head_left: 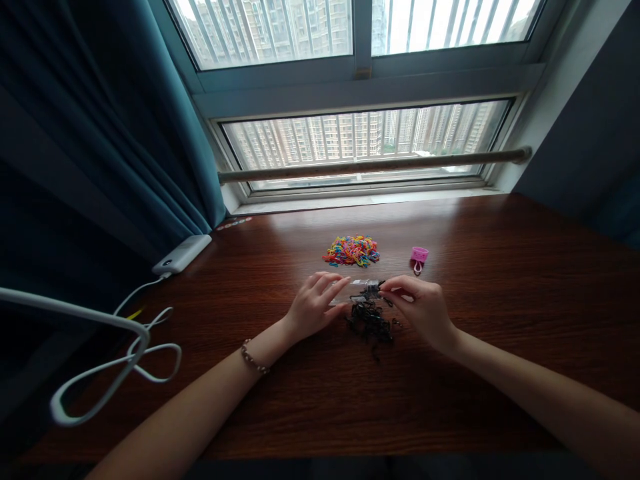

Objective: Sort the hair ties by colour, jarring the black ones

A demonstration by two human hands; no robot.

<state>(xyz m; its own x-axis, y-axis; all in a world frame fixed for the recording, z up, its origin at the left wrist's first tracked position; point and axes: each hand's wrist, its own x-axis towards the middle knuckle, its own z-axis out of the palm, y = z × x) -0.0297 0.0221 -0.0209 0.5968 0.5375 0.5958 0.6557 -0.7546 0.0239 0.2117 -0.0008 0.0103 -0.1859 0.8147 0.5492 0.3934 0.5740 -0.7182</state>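
My left hand (316, 303) is closed around a small clear plastic bottle (353, 288), which lies on its side with its open mouth to the right. Black bits show inside the bottle near the mouth. The fingertips of my right hand (417, 303) pinch small black elastic hair bands (381, 285) at that mouth. Just below the bottle, on the table, is a loose tangled heap of black elastic hair bands (371, 321). Beyond my hands lies a pile of multicoloured elastic hair bands (353, 251). A pink lid with a loop (419, 256) rests to the right of that pile.
The brown wooden table (525, 287) reaches to a window with a horizontal rail (375, 165). At the left, a white power strip (183, 255) sits by the blue curtain (165, 133). A white cable (100, 310) loops over the table's left side.
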